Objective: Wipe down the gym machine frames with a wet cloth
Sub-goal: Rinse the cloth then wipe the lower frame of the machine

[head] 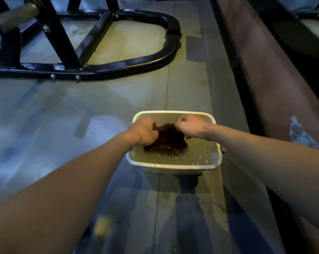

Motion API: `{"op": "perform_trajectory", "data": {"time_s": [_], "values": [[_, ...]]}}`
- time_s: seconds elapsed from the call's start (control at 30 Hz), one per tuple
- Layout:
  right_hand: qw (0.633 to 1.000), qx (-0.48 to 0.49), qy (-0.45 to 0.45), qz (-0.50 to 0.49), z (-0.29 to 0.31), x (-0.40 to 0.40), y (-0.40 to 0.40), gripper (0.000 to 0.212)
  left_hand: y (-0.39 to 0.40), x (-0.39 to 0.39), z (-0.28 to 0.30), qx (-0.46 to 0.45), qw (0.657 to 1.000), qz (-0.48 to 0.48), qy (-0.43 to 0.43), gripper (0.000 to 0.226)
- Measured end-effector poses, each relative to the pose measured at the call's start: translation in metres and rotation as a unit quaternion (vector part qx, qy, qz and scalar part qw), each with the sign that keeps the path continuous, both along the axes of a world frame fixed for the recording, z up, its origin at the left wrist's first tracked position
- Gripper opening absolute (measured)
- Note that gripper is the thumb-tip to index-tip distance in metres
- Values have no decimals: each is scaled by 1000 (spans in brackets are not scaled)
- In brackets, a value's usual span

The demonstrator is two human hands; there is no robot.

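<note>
Gripping a dark brown cloth (168, 136) at two upper corners, I hold it above and partly in a white rectangular tub (173, 166) of cloudy water. My left hand (144, 132) has its fingers curled tightly round the cloth's left edge; my right hand (189, 126) is closed in a fist round the right edge. The cloth hangs stretched between both hands, its lower part dipping into the water (197, 153), where ripples and small splashes show at the surface. The tub stands on the grey floor (81, 110), toward the right side and close to a dark strip that borders a reddish-brown band (276, 92) along the floor's right edge. A wet patch (191, 195) spreads on the floor at the tub's near side. At the floor's far left lies the black tubular base of the gym machine frame (118, 66), well apart from the tub, with bolts visible along its near rail. Both my forearms are bare.
</note>
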State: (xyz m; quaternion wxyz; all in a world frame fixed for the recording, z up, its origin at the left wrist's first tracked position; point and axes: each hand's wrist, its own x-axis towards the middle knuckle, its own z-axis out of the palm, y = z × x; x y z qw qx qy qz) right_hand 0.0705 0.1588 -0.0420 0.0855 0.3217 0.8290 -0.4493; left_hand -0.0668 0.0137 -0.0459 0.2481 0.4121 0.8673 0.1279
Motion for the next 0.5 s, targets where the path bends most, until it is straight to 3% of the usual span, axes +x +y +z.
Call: {"op": "perform_trajectory", "data": {"time_s": [0.07,0.17,0.23,0.3,0.37,0.5], "values": [[987,119,-49,96,-8,2,1,12,-1,5,-6,-65,994,-68,47,11],[924,277,-142,223,-18,9,-2,17,-1,17,-12,-139,976,-139,93,22],[880,341,-177,280,-24,16,-8,22,-2,28,-15,-186,959,-185,111,22],[862,360,-192,302,-30,20,-11,22,-2,35,-17,-210,945,-216,125,24],[881,322,-198,285,-27,17,-10,19,-1,33,-15,-192,954,-203,113,26],[986,92,-100,98,-9,7,3,16,0,18,0,-95,992,-85,24,6]]}}
